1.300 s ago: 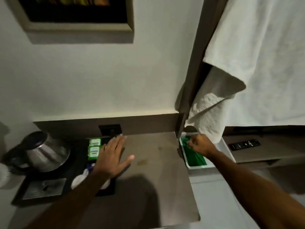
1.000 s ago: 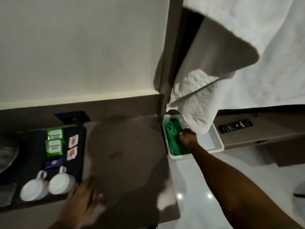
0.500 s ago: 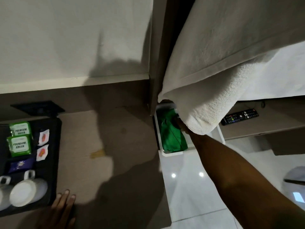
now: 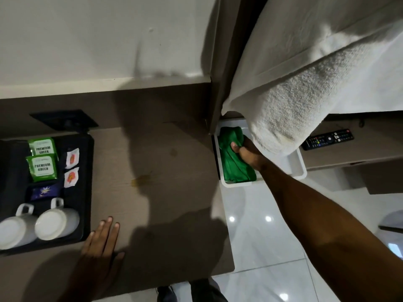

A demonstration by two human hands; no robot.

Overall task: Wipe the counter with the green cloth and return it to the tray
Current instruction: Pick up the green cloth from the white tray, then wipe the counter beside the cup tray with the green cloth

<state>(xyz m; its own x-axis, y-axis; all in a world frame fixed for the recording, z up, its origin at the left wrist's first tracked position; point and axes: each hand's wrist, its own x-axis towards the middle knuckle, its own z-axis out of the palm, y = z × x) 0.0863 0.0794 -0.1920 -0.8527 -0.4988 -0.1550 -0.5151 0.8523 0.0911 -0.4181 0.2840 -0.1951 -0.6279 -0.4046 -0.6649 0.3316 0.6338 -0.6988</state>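
Observation:
A folded green cloth [image 4: 234, 168] lies along the left side of a white tray [image 4: 297, 168] just right of the brown counter [image 4: 165, 175]. My right hand [image 4: 247, 153] reaches into the tray and grips the cloth, thumb on top; a hanging white towel hides its fingers. Flat on the counter's front edge rests my left hand [image 4: 101, 247], fingers spread and empty. A yellowish stain [image 4: 141, 182] marks the counter's middle.
A black tray [image 4: 87, 171] on the left holds green tea packets [image 4: 42, 167], sachets and two upturned white cups [image 4: 55, 223]. A large white towel [image 4: 305, 83] hangs over the tray. A remote [image 4: 328, 139] lies on a low shelf at right. White tiled floor lies below.
The view has swung down and right, closer to the counter. My left hand drew back from the counter's rear to its front edge. My right hand stays in the tray on the cloth.

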